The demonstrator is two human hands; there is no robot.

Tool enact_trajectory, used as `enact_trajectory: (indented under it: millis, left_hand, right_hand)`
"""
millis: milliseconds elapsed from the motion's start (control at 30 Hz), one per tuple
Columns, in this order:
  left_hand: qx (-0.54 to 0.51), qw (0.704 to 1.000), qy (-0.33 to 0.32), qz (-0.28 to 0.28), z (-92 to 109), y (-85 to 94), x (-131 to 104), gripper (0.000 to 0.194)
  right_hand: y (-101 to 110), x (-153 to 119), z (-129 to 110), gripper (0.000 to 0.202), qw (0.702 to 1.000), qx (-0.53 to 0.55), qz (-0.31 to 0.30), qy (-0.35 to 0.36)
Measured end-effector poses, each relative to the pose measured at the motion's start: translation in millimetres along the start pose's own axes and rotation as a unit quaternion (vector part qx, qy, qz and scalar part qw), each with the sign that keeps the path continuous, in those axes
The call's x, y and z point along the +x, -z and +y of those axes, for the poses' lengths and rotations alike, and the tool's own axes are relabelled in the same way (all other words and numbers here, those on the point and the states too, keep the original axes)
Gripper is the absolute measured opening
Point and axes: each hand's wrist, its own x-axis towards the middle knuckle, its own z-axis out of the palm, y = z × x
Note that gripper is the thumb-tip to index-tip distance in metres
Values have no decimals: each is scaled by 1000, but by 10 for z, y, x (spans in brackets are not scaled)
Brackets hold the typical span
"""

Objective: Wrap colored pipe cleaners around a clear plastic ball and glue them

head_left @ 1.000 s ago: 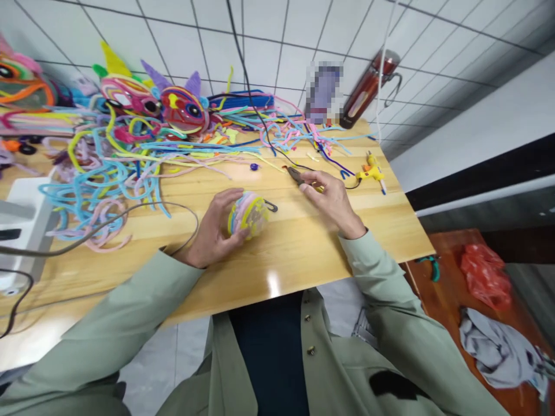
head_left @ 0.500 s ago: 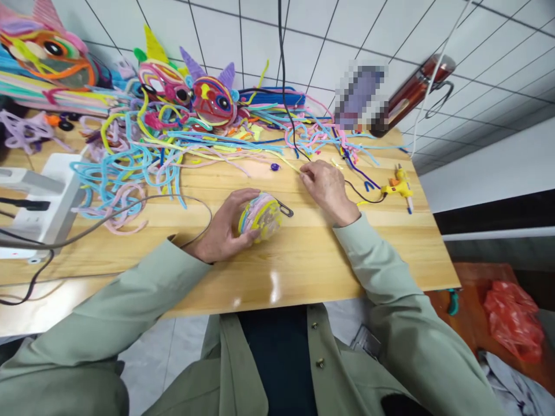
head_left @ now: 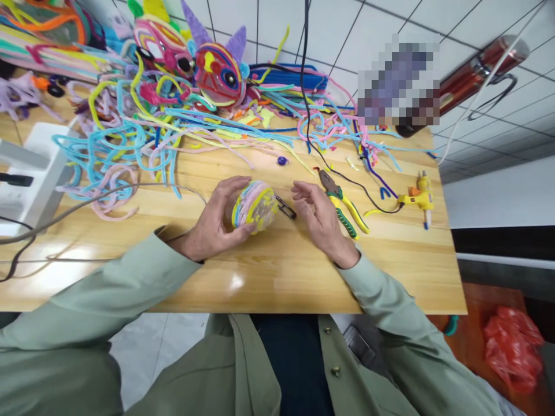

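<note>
My left hand (head_left: pixel 212 222) is wrapped round the side of a clear round ball (head_left: pixel 255 208) banded with pink, yellow and blue fuzzy strips, holding it just over the wooden table. Beside the ball lies a small dark, slotted, clip-like piece (head_left: pixel 286 207); its exact kind is unclear. My right hand (head_left: pixel 318 216) hovers to the right of that piece, fingers bent and apart, with nothing visible in them. Pliers (head_left: pixel 342 202) with green and yellow handles lie just past my right hand, jaws pointing away from me.
Loose pipe cleaners (head_left: pixel 117 150) cover the back left of the table (head_left: pixel 277 283). Decorated clear balls with eyes, one with purple ears (head_left: pixel 221 75), stand behind them. A yellow glue gun (head_left: pixel 418 199) lies at right, its cord crossing the tabletop. A white power strip (head_left: pixel 43 167) is at left.
My right hand has drawn back toward me and opened, uncovering the pliers. My left hand still holds the ball. The whole view has shifted slightly.
</note>
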Motion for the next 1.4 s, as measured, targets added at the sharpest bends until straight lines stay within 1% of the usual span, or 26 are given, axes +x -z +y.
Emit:
enact_trajectory:
  millis: [67, 133, 233, 300, 367, 467, 567, 633, 700, 767, 867, 933, 1033, 1100, 1167, 1267, 1400]
  left_hand:
    - [5, 1000, 9, 3, -2, -3, -2, 81]
    - [11, 1000, 25, 10, -15, -4, -4, 82]
    - [25, 999, 32, 17, -45, 1, -2, 85]
    - [34, 999, 27, 9, -57, 0, 5, 91]
    - [34, 999, 18, -10, -55, -11, 11, 99]
    - [7, 999, 10, -33, -34, -48, 9, 116]
    - [-17, 999, 4, -36, -6, -94, -2, 123]
    - [-11, 999, -17, -44, 16, -119, -5, 119]
    - [7, 998, -45, -53, 47, -132, 1, 108]
    - [27, 996, -56, -59, 87, -128, 11, 100]
    - [58, 996, -23, -62, 140, -98, 23, 98]
    - [75, 995, 9, -69, 146, -74, 31, 99]
    - [78, 994, 50, -66, 109, -45, 58, 100]
    - [74, 994, 64, -58, 75, -30, 86, 96]
    - [78, 993, 62, -58, 49, -20, 115, 91]
    - [119, 990, 51, -48, 26, -24, 142, 90]
    - [83, 996, 6, -11, -8, -50, 135, 81]
  right_hand:
    - [-65, -67, 34, 66, 1000, 15, 1, 22]
    - [-114, -97, 86, 76, 998, 17, -21, 57]
    - [-188, -103, 147, 106, 992, 1, -75, 105]
    - [-243, -104, 164, 118, 988, -13, -96, 120]
    - [-286, -112, 171, 115, 986, -29, -95, 134]
    - [-298, -135, 180, 99, 984, -49, -82, 148]
    - [-253, -177, 178, 96, 986, -66, -86, 128]
    - [-215, -213, 164, 98, 987, -78, -84, 109]
    - [-187, -245, 147, 98, 988, -91, -78, 97]
    - [-172, -263, 138, 96, 988, -99, -74, 97]
    - [-172, -256, 145, 96, 985, -90, -69, 127]
    - [-180, -238, 154, 100, 985, -79, -67, 140]
    - [-195, -217, 162, 111, 985, -80, -76, 133]
    - [-204, -216, 164, 115, 984, -86, -83, 133]
    - [-216, -220, 166, 111, 983, -91, -83, 136]
    - [-241, -219, 167, 100, 984, -101, -65, 134]
    - [-284, -196, 161, 95, 985, -118, -34, 124]
